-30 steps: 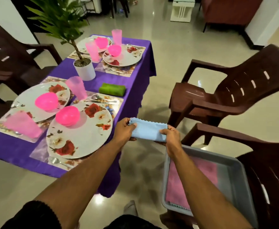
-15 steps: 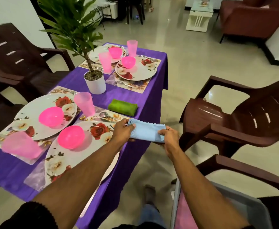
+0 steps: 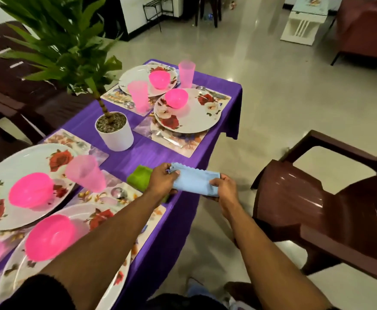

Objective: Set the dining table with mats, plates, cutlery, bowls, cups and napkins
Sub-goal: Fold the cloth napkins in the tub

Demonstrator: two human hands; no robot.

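Note:
A folded light blue napkin (image 3: 194, 181) hangs stretched between my hands over the right edge of the purple table (image 3: 145, 153). My left hand (image 3: 162, 181) pinches its left end and my right hand (image 3: 223, 190) pinches its right end. A folded green napkin (image 3: 138, 179) lies on the cloth just left of my left hand, partly hidden by it. Floral plates (image 3: 192, 117) sit on patterned mats (image 3: 176, 142), each with a pink bowl (image 3: 176, 98). Pink cups (image 3: 138, 95) stand beside them, and cutlery (image 3: 119, 193) lies on the mats.
A potted plant in a white pot (image 3: 115, 132) stands mid-table. A brown plastic chair (image 3: 317, 211) stands close on the right. More dark chairs (image 3: 15, 86) line the far left side. A white side table (image 3: 306, 21) and a sofa are far back on the tiled floor.
I have stepped forward along the table with the blue napkin. Both hands carried it up beside the green napkin. The grey bin with the pink cloth has dropped out of view.

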